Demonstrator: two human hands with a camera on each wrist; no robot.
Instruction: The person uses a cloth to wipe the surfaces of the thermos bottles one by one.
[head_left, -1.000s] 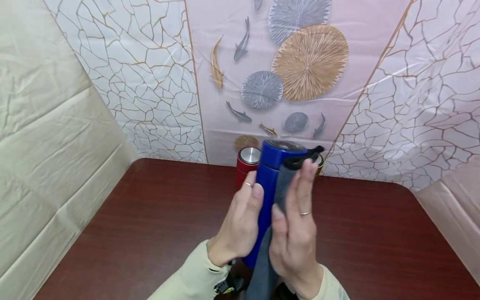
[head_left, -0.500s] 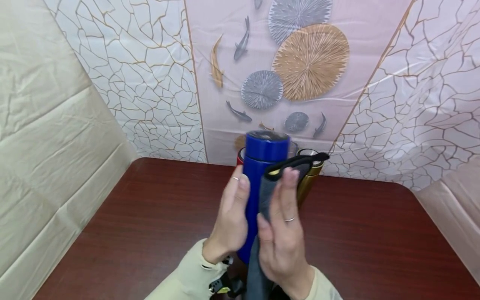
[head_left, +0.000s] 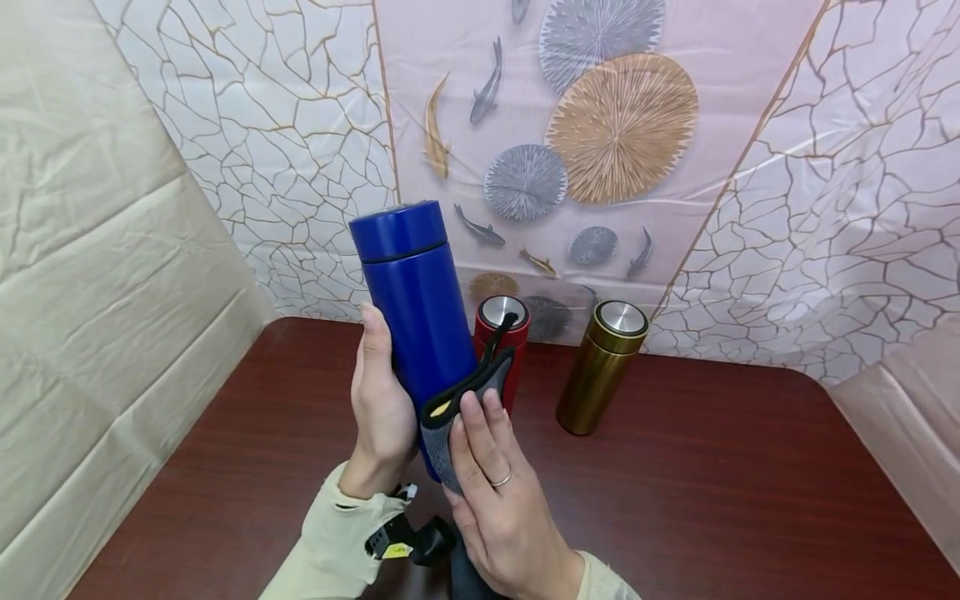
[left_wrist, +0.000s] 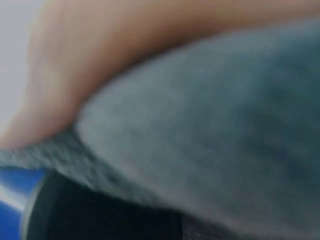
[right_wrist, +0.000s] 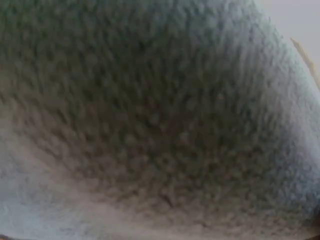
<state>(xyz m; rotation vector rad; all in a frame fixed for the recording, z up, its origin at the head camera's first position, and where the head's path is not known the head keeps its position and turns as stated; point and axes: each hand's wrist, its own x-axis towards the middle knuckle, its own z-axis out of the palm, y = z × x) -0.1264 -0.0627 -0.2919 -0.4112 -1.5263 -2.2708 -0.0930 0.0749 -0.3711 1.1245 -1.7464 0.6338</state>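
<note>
A blue insulated bottle (head_left: 412, 308) with a blue lid is held up off the table, its top leaning to the left. My left hand (head_left: 382, 417) grips it from the left side, thumb up along the body; the other fingers are hidden behind it. A grey cloth (head_left: 437, 446) with black edging lies against the bottle's lower right side. With my right hand (head_left: 506, 508) I hold that cloth to the bottle, fingers long over it. Close, blurred grey cloth (left_wrist: 200, 125) fills much of the left wrist view, and cloth (right_wrist: 150, 110) covers nearly all the right wrist view.
Behind the hands stands a red bottle (head_left: 513, 340) with a silver lid top, partly covered by the cloth. To its right is a gold bottle (head_left: 596, 379). The dark red-brown table (head_left: 720, 467) ends at a patterned curtain (head_left: 315, 167) behind.
Both hands, with the blue bottle and cloth, have moved left. The bottle has tipped leftward and its lid stands higher. The cloth sits lower on it, and the gold bottle is now uncovered.
</note>
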